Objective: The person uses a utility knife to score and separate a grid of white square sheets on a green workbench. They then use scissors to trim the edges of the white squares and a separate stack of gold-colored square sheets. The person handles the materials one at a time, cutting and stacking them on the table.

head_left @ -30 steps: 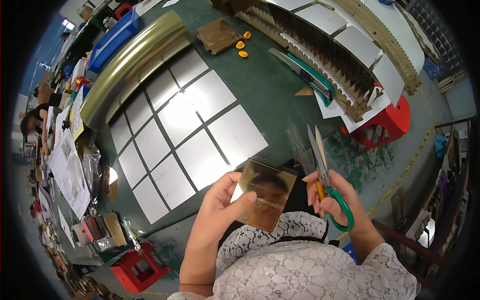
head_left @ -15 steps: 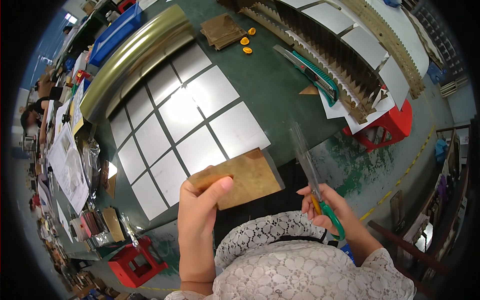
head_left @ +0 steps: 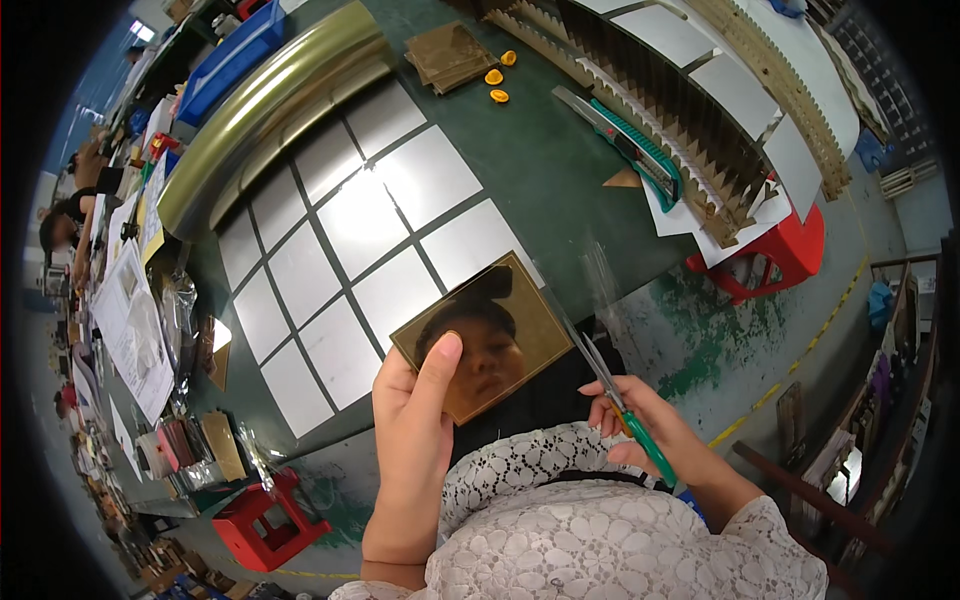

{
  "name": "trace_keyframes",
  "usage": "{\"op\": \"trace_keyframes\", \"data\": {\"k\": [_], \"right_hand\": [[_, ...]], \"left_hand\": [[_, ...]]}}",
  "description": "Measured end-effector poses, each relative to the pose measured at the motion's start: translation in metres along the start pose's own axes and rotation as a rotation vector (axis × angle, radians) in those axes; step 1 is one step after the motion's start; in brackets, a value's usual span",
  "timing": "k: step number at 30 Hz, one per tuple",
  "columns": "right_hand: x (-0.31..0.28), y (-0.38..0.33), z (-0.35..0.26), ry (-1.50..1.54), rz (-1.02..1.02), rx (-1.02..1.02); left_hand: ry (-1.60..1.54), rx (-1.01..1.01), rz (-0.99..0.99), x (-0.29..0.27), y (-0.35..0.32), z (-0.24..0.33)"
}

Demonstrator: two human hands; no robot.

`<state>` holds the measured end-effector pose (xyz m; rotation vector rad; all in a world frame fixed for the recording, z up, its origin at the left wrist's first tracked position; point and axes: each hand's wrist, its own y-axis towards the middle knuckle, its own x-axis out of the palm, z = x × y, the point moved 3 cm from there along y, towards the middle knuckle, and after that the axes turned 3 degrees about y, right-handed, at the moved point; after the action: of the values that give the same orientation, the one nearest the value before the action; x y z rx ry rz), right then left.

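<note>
Held up above the table's near edge, a square bronze-tinted mirror plate [head_left: 525, 330] is gripped between the thumb and fingers of my left hand [head_left: 420, 400]. Its glossy face is turned toward me and gives a reflection. My right hand [head_left: 650, 425] is closed on green-handled scissors [head_left: 612, 395]. Their blades point up and to the left, lying close along the plate's right edge; whether they touch it I cannot tell. Rows of white square sheets [head_left: 330, 335] lie on the green table beyond the plate.
A large gold film roll [head_left: 270, 110] lies at the left. Farther back are stacked brown plates [head_left: 447, 58] and three yellow finger cots [head_left: 495, 77]. A green utility knife [head_left: 630, 145] lies beside toothed racks [head_left: 660, 110]. Red stools [head_left: 780, 255] stand by the table.
My left hand has turned the plate so its glossy face shows instead of the dull one. The scissors have tilted left, and their blades have come to the plate's right edge.
</note>
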<state>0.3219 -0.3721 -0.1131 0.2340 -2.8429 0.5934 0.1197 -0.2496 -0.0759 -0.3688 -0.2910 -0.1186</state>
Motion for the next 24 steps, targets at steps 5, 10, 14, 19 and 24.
{"op": "trace_keyframes", "data": {"k": [5,10,14,19,24], "right_hand": [[0.004,0.004,-0.005,0.029,0.007,0.002],[0.004,0.005,-0.007,0.02,0.021,-0.02],[0.003,0.006,-0.006,0.013,0.02,-0.015],[0.002,0.006,-0.005,0.007,0.025,-0.022],[0.001,0.005,-0.007,0.01,0.043,-0.015]], "left_hand": [[0.007,-0.01,-0.033,0.003,-0.004,-0.001],[0.019,-0.038,-0.049,0.009,-0.005,-0.001],[0.019,-0.008,-0.048,0.007,-0.005,-0.004],[0.025,-0.024,-0.049,0.01,-0.006,-0.004],[0.026,-0.019,-0.057,0.011,-0.006,-0.006]]}}
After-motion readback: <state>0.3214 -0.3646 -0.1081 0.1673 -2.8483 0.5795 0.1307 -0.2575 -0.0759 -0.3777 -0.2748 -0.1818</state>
